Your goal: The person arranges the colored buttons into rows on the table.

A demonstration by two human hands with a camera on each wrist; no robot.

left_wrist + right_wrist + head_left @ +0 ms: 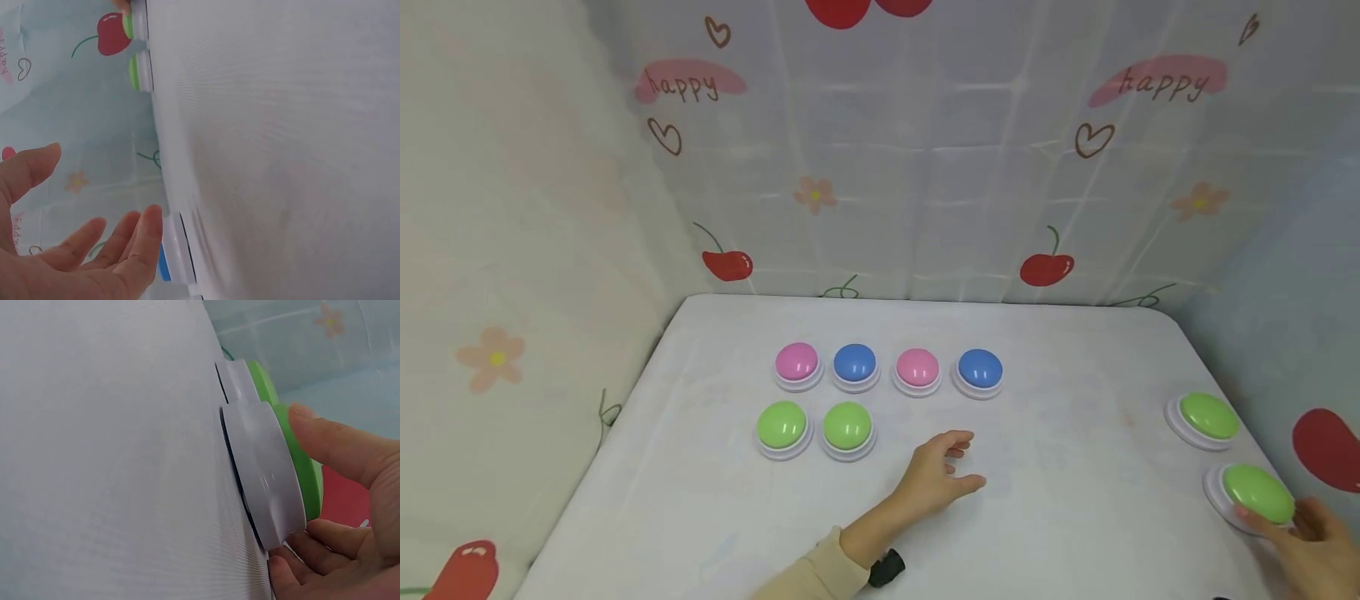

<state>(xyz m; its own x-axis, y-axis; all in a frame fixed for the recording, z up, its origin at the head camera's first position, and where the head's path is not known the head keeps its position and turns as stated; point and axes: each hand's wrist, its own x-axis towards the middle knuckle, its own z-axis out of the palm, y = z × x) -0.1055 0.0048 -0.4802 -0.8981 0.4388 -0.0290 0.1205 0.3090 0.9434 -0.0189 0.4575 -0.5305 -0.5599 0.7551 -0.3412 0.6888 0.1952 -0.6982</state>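
Observation:
At the table's right edge my right hand [1318,546] holds the nearer green push button [1258,493]. In the right wrist view the thumb [337,440] lies on its green dome, while the other fingers bend round the side of its white base [265,481]. Just behind it sits another green push button [1208,417]. My left hand [931,477] hovers over the middle of the table, thumb and fingers spread apart, holding nothing. Nearest to it are a green push button [847,427] on its left and a blue one [980,369] beyond its fingertips.
A back row also has a magenta button [797,362], a blue button [854,364] and a pink button [917,368]. One more green button [782,426] stands front left. The white table [1060,500] meets printed curtains at its back and sides.

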